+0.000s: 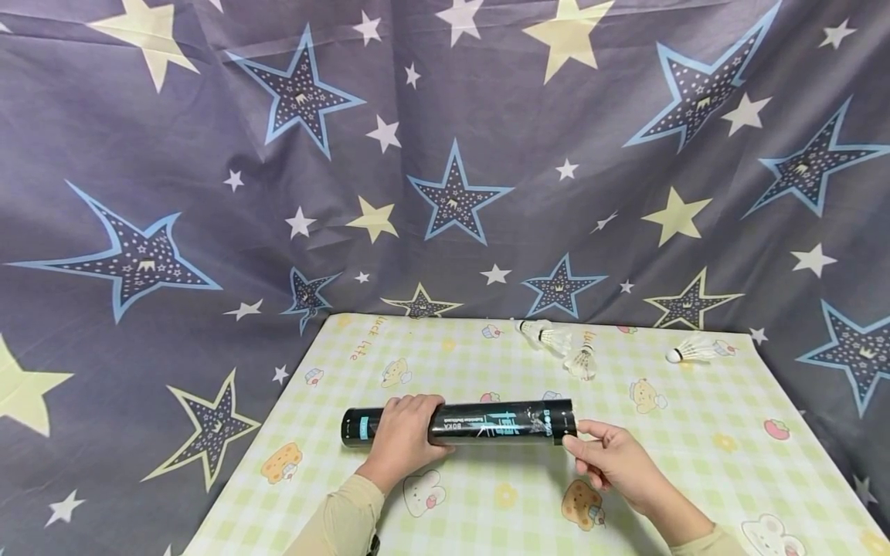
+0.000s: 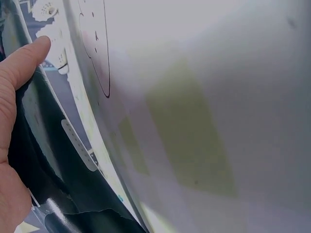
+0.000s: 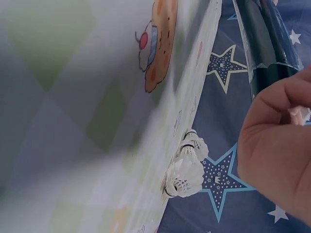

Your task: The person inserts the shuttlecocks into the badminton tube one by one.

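Observation:
A long black shuttlecock tube with turquoise and white print lies sideways across the middle in the head view. My left hand grips it left of centre, the fingers over its top. At the tube's right end, the thumb and index finger of my right hand pinch the rim. The left wrist view has the left thumb along the dark, shiny tube. In the right wrist view the curled right hand covers the end of the tube, so what its fingertips hold there is partly hidden.
White shuttlecocks lie at the table's far side: a group with one shuttlecock nearest me, and a lone one farther right. A green-and-white checked cloth with cartoon prints covers the table. Behind it hangs a dark star-patterned curtain.

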Available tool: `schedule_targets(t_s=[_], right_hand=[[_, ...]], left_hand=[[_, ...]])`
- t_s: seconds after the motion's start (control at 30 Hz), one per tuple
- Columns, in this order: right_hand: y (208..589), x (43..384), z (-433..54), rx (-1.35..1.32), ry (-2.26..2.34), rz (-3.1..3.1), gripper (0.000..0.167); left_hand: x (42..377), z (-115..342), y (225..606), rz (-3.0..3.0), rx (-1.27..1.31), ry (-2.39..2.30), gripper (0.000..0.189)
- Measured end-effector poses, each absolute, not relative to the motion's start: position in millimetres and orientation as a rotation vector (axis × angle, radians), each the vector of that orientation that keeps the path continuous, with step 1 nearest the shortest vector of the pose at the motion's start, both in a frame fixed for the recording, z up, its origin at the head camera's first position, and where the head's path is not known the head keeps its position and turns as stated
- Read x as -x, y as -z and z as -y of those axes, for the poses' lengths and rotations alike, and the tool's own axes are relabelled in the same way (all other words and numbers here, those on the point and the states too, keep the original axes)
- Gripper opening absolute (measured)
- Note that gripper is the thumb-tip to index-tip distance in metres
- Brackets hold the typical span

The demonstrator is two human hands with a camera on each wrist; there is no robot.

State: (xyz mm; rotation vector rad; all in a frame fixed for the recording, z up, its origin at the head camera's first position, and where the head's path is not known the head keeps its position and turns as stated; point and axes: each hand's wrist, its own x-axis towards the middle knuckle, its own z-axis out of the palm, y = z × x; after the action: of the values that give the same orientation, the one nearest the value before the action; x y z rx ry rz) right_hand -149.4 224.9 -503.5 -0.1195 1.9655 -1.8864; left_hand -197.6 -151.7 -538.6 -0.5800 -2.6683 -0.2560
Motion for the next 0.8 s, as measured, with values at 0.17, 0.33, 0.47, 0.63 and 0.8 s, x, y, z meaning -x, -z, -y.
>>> schedule_targets(t_s=[0.17, 0.33, 0.47, 0.63, 0.8], right_hand=[[504.3, 150.6, -222.6, 0.127, 1.896, -1.958, 0.027], [504.1, 151.2, -222.8, 0.179, 1.896, -1.939, 0.026], [502.4, 150.7, -222.3, 0.208, 1.886, -1.925, 0.031], [499.4, 148.7, -221.3, 0.261, 1.849, -1.902, 0.039], [500.9, 147.6, -221.6, 0.312, 1.816, -1.883, 0.044]], left_hand=[[197.4, 150.8, 538.3, 2.664, 0.579, 0.261, 0.082], [196.8, 150.9, 538.0, 2.666, 0.573, 0.268, 0.082], [197.2, 150.7, 537.8, 2.663, 0.572, 0.27, 0.082], [197.1, 150.3, 539.1, 2.656, 0.572, 0.255, 0.081], [195.3, 150.2, 539.6, 2.651, 0.577, 0.254, 0.081]])
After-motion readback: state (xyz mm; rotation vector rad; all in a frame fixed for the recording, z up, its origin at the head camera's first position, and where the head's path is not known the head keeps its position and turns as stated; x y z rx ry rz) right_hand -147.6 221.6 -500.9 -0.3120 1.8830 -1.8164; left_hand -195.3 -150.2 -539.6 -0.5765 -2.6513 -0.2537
